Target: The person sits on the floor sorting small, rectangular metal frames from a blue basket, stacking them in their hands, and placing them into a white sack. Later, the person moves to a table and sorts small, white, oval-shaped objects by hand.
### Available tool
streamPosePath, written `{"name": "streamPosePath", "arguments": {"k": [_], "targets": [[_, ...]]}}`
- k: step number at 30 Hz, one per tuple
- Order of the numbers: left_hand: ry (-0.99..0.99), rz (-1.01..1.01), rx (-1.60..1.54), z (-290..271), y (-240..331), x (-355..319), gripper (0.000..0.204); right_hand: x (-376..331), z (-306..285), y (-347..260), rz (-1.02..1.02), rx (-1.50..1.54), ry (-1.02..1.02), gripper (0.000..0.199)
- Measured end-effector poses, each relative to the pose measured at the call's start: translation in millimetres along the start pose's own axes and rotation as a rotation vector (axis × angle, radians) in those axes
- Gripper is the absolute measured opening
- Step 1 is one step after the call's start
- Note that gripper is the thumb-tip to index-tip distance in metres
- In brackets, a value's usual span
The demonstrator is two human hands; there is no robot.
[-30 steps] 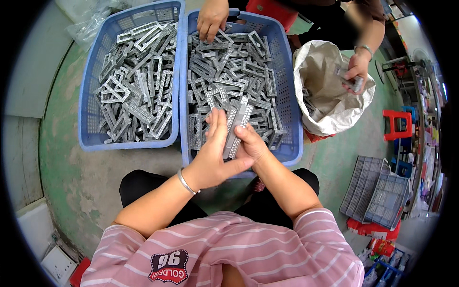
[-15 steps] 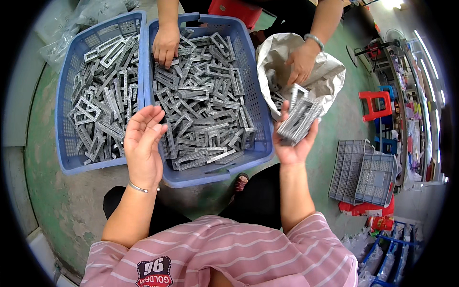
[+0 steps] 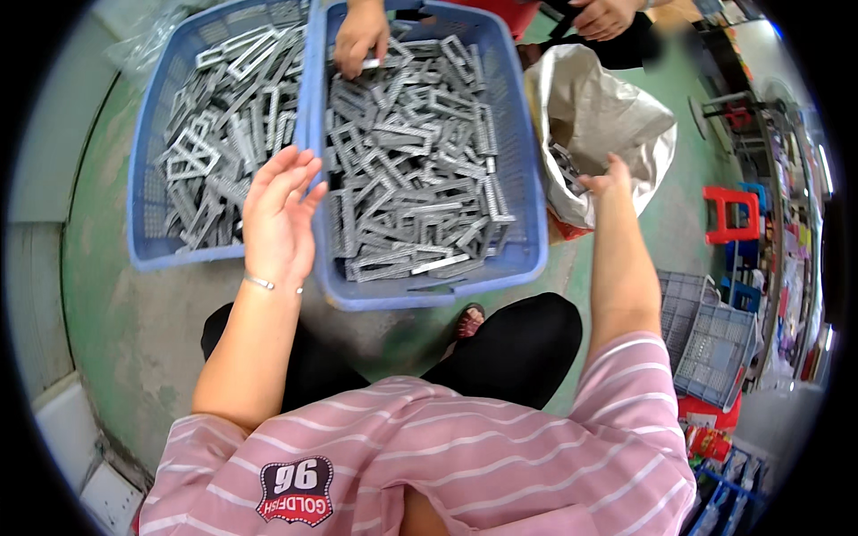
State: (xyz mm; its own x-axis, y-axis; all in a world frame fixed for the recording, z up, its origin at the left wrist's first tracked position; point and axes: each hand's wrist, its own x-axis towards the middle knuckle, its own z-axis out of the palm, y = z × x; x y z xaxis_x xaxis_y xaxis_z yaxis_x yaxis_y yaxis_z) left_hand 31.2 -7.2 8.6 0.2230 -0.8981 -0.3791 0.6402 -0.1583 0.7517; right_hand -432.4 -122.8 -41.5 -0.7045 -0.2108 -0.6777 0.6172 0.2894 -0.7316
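My left hand (image 3: 281,210) is raised over the near edges of two blue baskets, palm turned inward, fingers loosely apart and nothing in it. My right hand (image 3: 609,181) reaches over the near rim of a whitish woven sack (image 3: 648,134). Its visible fingers are apart, and no stack shows in it; part of the hand is hard to make out. Grey rectangular frames (image 3: 565,168) lie inside the sack beside it. Many more grey frames (image 3: 411,170) fill the right blue basket (image 3: 523,179), and others (image 3: 206,161) are heaped in the left blue basket (image 3: 147,179).
Across the baskets, another person's hand (image 3: 361,40) touches frames in the right basket; their other hand (image 3: 603,18) is above the sack. A red stool (image 3: 731,214) and grey crates (image 3: 715,353) stand at the right. Clear plastic bags (image 3: 152,45) lie at the far left.
My right hand has gone from holding a stack of frames to the sack, where that stack no longer shows in it. The other person's hand has drawn back from the sack.
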Motion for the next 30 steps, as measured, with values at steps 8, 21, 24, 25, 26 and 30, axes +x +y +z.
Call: {"name": "streamPosePath", "arguments": {"k": [8, 21, 24, 25, 26, 30], "targets": [[0.022, -0.086, -0.049, -8, -5, 9, 0.034, -163, 22, 115, -1.355, -0.941, -1.096, 0.017], [0.025, -0.213, -0.062, -24, -1, 16, 0.032, -129, 33, 209, -1.305, -1.878, -1.01, 0.021], [0.057, -0.251, -0.066, -25, -5, 18, 0.032, -162, 24, 180, -1.522, -1.776, -1.065, 0.022], [0.055, -0.274, -0.061, -25, -10, 19, 0.032, -177, 20, 168, -1.563, -1.729, -1.101, 0.023], [0.081, -0.318, -0.06, -24, -14, 17, 0.03, -189, 14, 162, -1.564, -1.627, -1.127, 0.024], [0.137, -0.379, 0.032, -11, -25, 5, 0.028, -211, -6, 148, -1.333, -1.295, -1.138, 0.019]]}}
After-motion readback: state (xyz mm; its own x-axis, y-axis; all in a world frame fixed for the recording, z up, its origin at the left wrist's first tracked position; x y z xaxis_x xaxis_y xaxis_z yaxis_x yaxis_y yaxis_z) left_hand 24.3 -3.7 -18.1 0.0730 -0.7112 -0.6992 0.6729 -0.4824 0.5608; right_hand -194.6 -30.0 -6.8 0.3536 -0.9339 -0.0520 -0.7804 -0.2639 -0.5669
